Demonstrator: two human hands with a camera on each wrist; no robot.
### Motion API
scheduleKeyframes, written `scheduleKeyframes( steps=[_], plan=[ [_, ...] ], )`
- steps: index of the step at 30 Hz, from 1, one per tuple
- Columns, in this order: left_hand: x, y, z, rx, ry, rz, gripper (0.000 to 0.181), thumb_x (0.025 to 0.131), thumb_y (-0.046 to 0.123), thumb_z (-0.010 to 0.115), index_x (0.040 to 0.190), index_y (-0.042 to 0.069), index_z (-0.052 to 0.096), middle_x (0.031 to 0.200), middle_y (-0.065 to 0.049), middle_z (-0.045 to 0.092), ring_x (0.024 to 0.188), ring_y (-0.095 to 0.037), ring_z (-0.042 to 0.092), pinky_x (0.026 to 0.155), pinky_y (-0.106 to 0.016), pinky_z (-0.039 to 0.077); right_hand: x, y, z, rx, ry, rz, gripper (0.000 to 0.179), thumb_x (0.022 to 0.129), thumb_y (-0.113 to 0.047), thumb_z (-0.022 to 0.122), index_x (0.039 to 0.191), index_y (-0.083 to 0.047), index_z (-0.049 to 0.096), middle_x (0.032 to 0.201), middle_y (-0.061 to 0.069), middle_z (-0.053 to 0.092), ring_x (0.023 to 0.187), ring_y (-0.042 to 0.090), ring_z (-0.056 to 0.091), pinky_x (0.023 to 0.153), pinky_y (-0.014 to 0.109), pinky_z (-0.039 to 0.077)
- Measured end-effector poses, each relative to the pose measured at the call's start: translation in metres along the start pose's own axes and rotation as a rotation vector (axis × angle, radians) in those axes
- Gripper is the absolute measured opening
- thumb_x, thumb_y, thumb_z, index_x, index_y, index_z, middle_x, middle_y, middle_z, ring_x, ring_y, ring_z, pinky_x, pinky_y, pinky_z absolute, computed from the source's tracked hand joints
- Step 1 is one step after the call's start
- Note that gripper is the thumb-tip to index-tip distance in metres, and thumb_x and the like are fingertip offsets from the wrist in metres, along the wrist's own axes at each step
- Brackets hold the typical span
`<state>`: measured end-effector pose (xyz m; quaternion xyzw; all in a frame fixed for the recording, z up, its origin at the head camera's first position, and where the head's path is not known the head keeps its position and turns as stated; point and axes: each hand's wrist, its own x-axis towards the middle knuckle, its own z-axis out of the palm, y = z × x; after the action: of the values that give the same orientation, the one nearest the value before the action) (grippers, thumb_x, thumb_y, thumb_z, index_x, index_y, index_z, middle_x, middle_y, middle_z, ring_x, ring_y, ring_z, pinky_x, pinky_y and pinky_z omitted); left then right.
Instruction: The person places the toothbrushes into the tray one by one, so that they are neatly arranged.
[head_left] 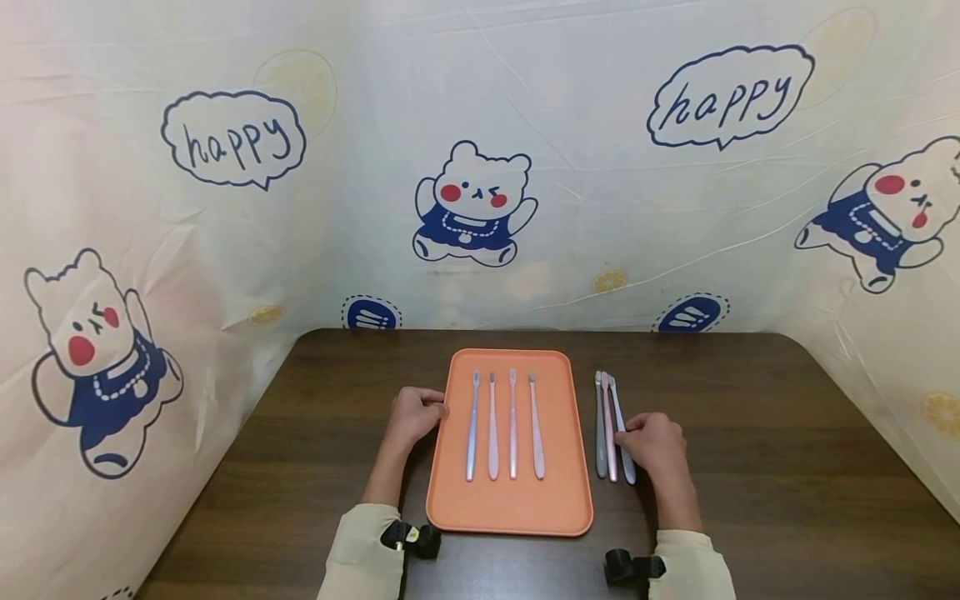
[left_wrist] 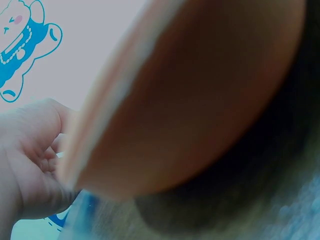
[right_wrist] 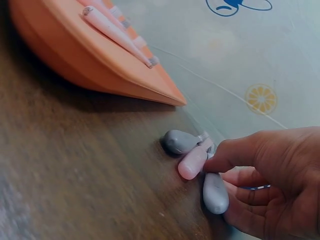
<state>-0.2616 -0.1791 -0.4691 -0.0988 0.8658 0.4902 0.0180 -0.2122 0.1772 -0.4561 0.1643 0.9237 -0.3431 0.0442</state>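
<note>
While the left hand (head_left: 414, 415) grips the left rim of an orange tray (head_left: 510, 512) bearing four toothbrushes (head_left: 492, 458), the right hand (head_left: 658, 442) pinches a grey toothbrush (right_wrist: 216, 195) beside a pink toothbrush (right_wrist: 191, 165) and second grey toothbrush (right_wrist: 179, 141) on the worktop (head_left: 787, 433).

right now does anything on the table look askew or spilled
Mildly askew: right of the orange tray, the outermost gray toothbrush, pinched by the right fingers, splays away from the neighboring pink toothbrush at its handle end, though their heads lie close. No spill shows.
</note>
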Motion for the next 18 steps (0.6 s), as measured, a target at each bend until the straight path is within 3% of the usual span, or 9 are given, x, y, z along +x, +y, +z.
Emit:
scheduleKeyframes(
  steps=[11,18],
  plan=[
    [0.0005,-0.0001,-0.0007,0.022,0.004,-0.024,0.026,0.082,0.009,0.066,0.105,0.002,0.074,0.101,-0.016,0.073,0.078,-0.018,0.065,0.069,-0.031,0.057,-0.0015,-0.0022,-0.0011,-0.009,-0.007,0.006,0.027,0.081,-0.024,0.072,0.091,0.001,0.07,0.084,0.014,0.066,0.075,0.025,0.056,0.056,0.028,0.043],
    [0.0013,-0.0004,-0.0011,0.01,0.005,-0.008,0.026,0.082,0.009,0.066,0.105,0.001,0.074,0.099,-0.016,0.074,0.074,-0.015,0.066,0.067,-0.031,0.058,-0.0001,0.0004,-0.0034,-0.009,-0.013,-0.004,0.026,0.08,-0.024,0.072,0.089,0.001,0.07,0.079,0.012,0.065,0.074,0.024,0.056,0.056,0.028,0.042]
  ],
)
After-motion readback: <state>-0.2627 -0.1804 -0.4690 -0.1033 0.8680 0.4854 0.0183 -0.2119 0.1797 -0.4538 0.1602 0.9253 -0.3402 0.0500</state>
